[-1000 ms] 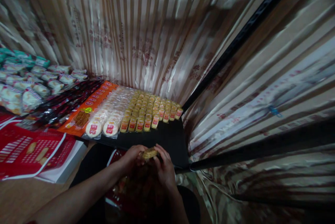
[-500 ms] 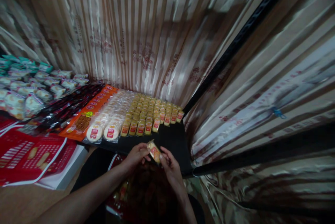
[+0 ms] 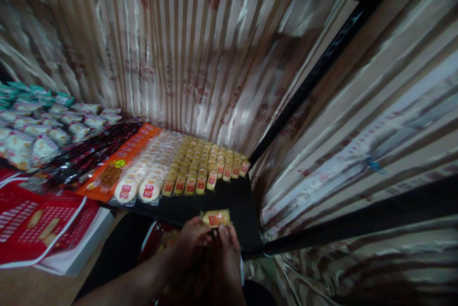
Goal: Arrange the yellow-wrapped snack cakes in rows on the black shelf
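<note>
A small yellow snack roll in a clear wrapper with a red label (image 3: 215, 219) lies sideways between my hands, just above the front of the black shelf (image 3: 236, 206). My left hand (image 3: 193, 233) pinches its left end. My right hand (image 3: 228, 240) grips it by the lower right, thumb against the wrapper. Beyond my hands, rows of matching wrapped rolls (image 3: 201, 165) stand packed together, labels facing me. Below my forearms a dark red bag (image 3: 147, 241) sits at my lap, its contents mostly in shadow.
Left of the rolls are round white wrapped crackers (image 3: 149, 190), an orange snack packet (image 3: 113, 168), dark shiny packets (image 3: 93, 148) and white snack bags (image 3: 45, 148). A red printed bag (image 3: 39, 220) lies at lower left. Striped curtains (image 3: 186, 58) and a black post (image 3: 304, 89) enclose the shelf.
The snack roll has turned from a steep slant to nearly level, its label now facing up towards me. My hands have moved slightly lower in view and closer together.
</note>
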`<action>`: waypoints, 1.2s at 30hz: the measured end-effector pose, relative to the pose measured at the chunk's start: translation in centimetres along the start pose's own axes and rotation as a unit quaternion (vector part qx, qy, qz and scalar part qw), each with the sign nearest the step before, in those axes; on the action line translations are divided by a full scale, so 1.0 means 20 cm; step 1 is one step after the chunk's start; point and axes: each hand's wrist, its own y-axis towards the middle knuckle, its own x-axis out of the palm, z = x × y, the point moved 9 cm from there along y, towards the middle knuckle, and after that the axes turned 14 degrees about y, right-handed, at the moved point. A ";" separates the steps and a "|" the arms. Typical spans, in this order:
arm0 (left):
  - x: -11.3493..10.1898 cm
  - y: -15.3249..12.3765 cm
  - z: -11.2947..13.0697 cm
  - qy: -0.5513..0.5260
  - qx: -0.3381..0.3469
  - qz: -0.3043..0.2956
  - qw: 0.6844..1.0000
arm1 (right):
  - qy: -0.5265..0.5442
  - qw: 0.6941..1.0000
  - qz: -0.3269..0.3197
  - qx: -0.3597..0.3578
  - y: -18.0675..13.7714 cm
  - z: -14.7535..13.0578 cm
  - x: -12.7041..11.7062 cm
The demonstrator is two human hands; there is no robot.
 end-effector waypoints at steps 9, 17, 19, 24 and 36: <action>0.00 0.11 0.17 0.371 0.151 0.112 0.910 | -0.176 0.973 0.048 -0.140 0.42 -0.31 -0.07; 0.19 0.15 0.39 0.691 0.427 0.181 0.554 | -0.348 0.908 0.012 -0.232 0.71 -0.39 0.07; 0.19 0.19 0.39 0.711 0.448 0.183 0.511 | -0.354 0.904 0.009 -0.238 0.74 -0.38 0.10; 0.17 0.25 0.36 0.728 0.472 0.186 0.462 | -0.361 0.896 -0.014 -0.258 0.78 -0.36 0.19; 0.13 0.25 0.37 0.724 0.443 0.200 0.489 | -0.386 0.878 -0.010 -0.283 0.79 -0.34 0.32</action>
